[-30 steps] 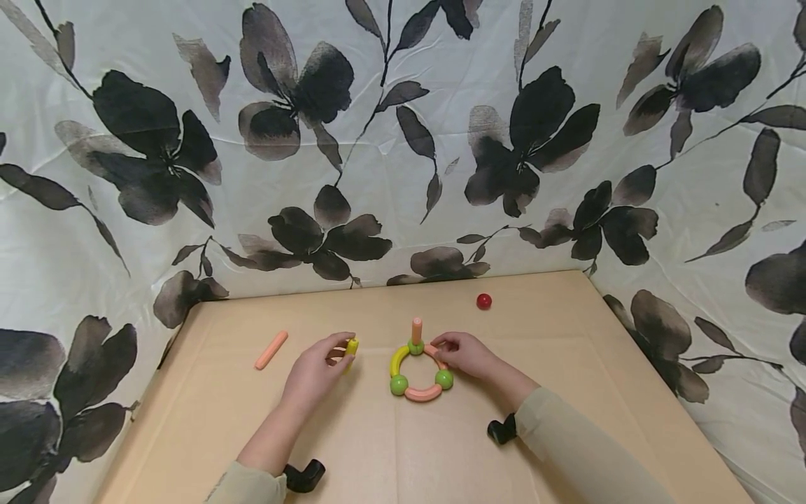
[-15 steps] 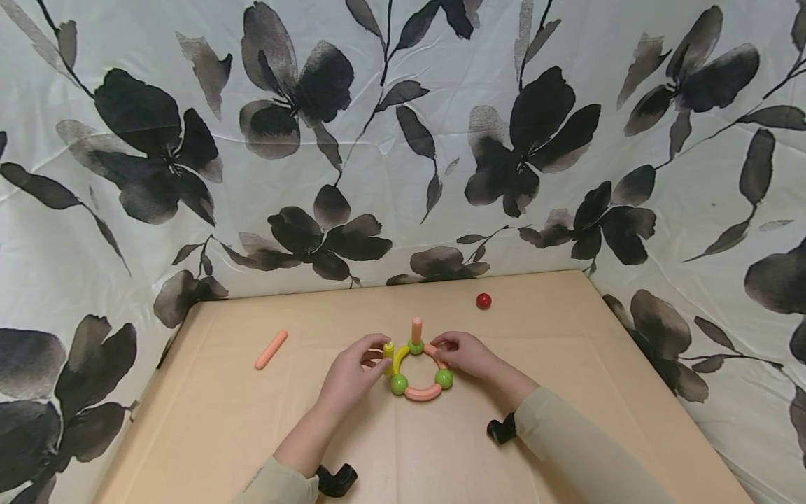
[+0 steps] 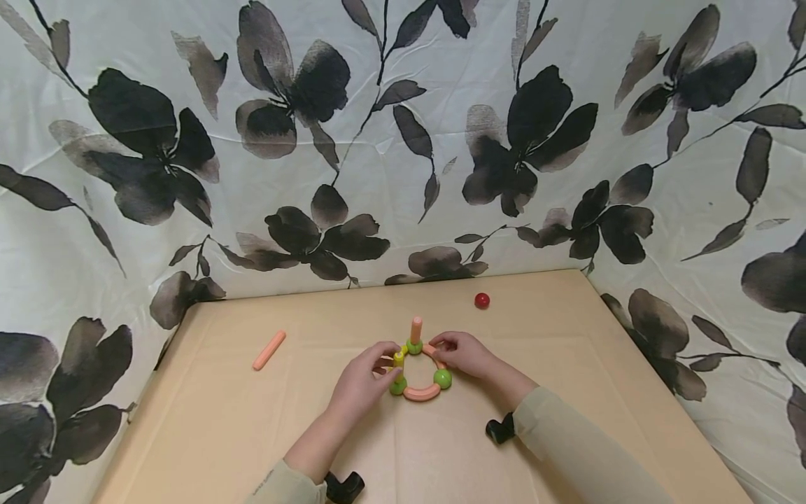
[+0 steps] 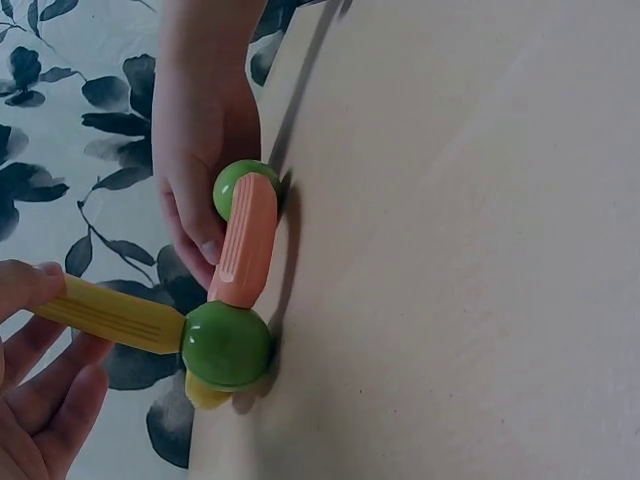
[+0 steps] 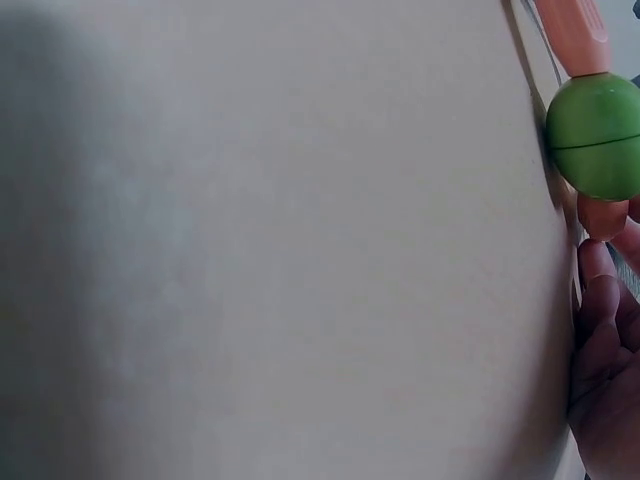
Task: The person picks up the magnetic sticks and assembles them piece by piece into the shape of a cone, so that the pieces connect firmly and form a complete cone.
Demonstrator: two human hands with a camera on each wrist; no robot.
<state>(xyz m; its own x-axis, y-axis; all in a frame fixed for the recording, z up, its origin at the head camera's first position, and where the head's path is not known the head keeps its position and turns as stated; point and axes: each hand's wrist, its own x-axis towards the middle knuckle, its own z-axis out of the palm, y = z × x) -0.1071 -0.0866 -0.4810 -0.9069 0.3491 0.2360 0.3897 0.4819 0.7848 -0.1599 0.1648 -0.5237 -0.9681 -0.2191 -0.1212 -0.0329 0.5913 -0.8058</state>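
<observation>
A ring of green balls and curved pink and yellow pieces lies on the table. My left hand (image 3: 360,381) pinches a straight yellow stick (image 3: 399,360) between thumb and fingers, upright over the ring's left side. In the left wrist view the lower end of the yellow stick (image 4: 120,318) meets a green ball (image 4: 227,345). At the ring's right, my right hand (image 3: 466,353) holds a curved pink piece (image 3: 432,351), its fingers partly hidden. A pink stick (image 3: 416,329) stands up from the back green ball (image 3: 414,346). Another curved pink piece (image 3: 422,394) forms the front.
On the left of the tan table (image 3: 208,427) lies a loose pink stick (image 3: 269,351). Near the back edge sits a red ball (image 3: 482,301). A floral cloth (image 3: 434,161) hangs behind and along the sides.
My left hand has carried the yellow stick rightward, from beside the ring to above its left green ball. The right hand keeps its place on the ring.
</observation>
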